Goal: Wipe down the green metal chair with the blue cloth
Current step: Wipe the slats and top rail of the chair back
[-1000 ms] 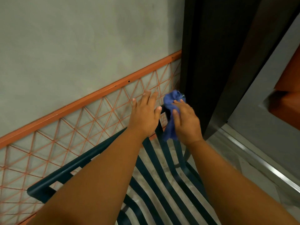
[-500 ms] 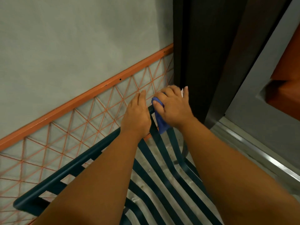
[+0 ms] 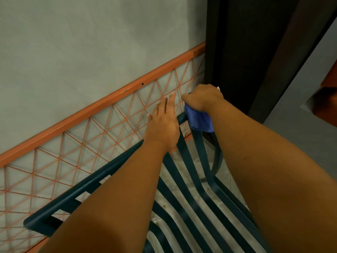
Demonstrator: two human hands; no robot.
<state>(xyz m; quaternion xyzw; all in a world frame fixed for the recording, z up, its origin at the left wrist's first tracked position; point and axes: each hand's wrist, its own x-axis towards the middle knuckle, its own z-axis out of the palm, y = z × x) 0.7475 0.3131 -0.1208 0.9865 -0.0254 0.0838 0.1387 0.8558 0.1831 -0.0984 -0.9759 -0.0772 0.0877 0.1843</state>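
The right hand [image 3: 202, 98] is fisted around the blue cloth [image 3: 199, 121], pressing it on the far right corner of the green chair [image 3: 184, 172]. The left hand [image 3: 163, 123] lies flat, fingers extended, on the chair's top rail, holding nothing, beside an orange lattice [image 3: 102, 132].

The chair [image 3: 189, 179] top rail sits just beside the orange lattice panel [image 3: 91, 143], leaving a narrow gap behind. A dark door frame [image 3: 228, 61] blocks the right corner. Open slots run between the seat slats.

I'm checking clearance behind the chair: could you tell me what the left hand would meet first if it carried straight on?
Probably the orange wire lattice against the wall: the left hand's fingers point at it, though depth is unclear.
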